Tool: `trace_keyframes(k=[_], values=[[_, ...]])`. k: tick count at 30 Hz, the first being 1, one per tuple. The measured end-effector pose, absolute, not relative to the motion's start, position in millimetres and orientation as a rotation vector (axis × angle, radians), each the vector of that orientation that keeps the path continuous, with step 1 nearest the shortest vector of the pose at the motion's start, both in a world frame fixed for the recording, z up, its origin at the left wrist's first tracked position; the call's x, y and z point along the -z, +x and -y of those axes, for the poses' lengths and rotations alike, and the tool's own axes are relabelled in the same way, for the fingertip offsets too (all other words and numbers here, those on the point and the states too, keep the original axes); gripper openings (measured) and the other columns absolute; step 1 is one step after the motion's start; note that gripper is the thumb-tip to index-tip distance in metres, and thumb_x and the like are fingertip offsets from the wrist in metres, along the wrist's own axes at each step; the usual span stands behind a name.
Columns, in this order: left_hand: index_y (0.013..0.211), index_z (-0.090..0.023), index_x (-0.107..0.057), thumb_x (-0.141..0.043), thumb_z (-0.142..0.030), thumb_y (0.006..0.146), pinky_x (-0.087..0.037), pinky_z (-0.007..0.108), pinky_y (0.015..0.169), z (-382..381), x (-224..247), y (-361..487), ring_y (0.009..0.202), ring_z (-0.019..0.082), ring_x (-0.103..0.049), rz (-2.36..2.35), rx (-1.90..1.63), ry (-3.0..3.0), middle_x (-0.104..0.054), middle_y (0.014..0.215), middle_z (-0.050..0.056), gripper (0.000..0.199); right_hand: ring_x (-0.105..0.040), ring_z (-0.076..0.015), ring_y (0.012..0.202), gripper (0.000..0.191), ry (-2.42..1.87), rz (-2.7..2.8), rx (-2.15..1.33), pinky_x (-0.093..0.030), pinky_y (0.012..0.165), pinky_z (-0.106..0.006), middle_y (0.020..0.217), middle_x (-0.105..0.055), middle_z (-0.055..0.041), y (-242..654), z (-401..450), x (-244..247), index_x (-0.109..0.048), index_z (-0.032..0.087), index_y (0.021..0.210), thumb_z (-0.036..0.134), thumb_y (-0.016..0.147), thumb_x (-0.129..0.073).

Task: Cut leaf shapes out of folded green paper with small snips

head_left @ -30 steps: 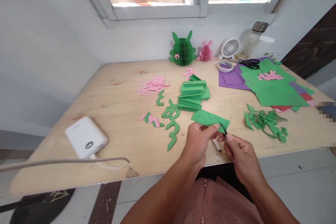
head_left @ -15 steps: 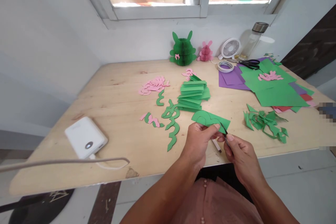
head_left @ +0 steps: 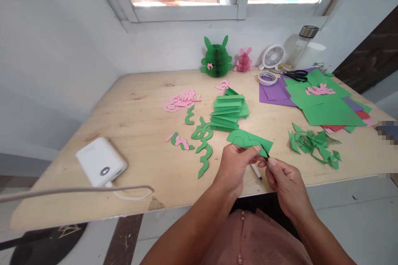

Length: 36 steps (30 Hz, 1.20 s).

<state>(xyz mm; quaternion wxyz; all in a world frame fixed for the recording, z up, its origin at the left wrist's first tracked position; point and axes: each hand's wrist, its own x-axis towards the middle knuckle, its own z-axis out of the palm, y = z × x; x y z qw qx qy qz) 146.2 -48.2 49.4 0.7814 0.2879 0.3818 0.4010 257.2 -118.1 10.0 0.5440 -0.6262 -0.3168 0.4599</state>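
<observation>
My left hand (head_left: pixel 234 167) pinches a green paper piece (head_left: pixel 245 137) by its near edge, thumb on top. A curved outline is drawn on the paper, and its left end is rounded. My right hand (head_left: pixel 284 178) grips a slim tool with a dark pointed tip (head_left: pixel 264 151), which lies against the paper's right part. Its handle is mostly hidden by my fingers, so I cannot tell its exact kind. Under my hands a pale stick-like object (head_left: pixel 256 172) lies on the table. Just beyond the paper stands a stack of folded green paper (head_left: pixel 228 112).
Green scraps (head_left: pixel 317 145) lie right, wavy green cutouts (head_left: pixel 203 161) and pink cutouts (head_left: pixel 183 100) left. Behind are coloured sheets (head_left: pixel 329 112), black-handled scissors (head_left: pixel 295 75), a tape roll (head_left: pixel 267 78), a fan (head_left: pixel 273 56), a bottle (head_left: pixel 300 49) and a green paper figure (head_left: pixel 217 60). A power bank (head_left: pixel 102 161) trails its cable.
Hardly anything differs. Both hands keep their grips on the paper and the slim tool, and the view has shifted very slightly.
</observation>
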Motion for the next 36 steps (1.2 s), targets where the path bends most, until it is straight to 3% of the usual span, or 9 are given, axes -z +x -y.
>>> trace_keyframes(k=[18,36], values=[[0.070,-0.013,-0.065,-0.073,-0.028,0.060,-0.048,0.033,0.073,46.8,-48.7,145.8,0.060,0.014,-0.060,-0.864,-0.922,0.613,-0.066,0.068,0.003,0.020,-0.025,-0.0081,0.047,0.041,-1.507,0.772,-1.080,-0.017,0.044,-0.024,0.050,-0.032,0.0056,256.4,117.3,-10.0,-0.065,0.014,0.074,0.053,0.083,-0.060],[0.064,-0.013,-0.062,-0.070,-0.024,0.064,-0.044,0.029,0.066,49.8,-44.4,146.6,0.058,0.011,-0.050,-0.824,-0.925,0.671,-0.059,0.063,0.002,0.014,-0.024,-0.0086,0.047,0.044,-1.512,0.776,-1.082,-0.016,0.045,-0.025,0.049,-0.033,0.0057,254.8,117.6,-10.1,-0.065,0.013,0.071,0.055,0.082,-0.059]])
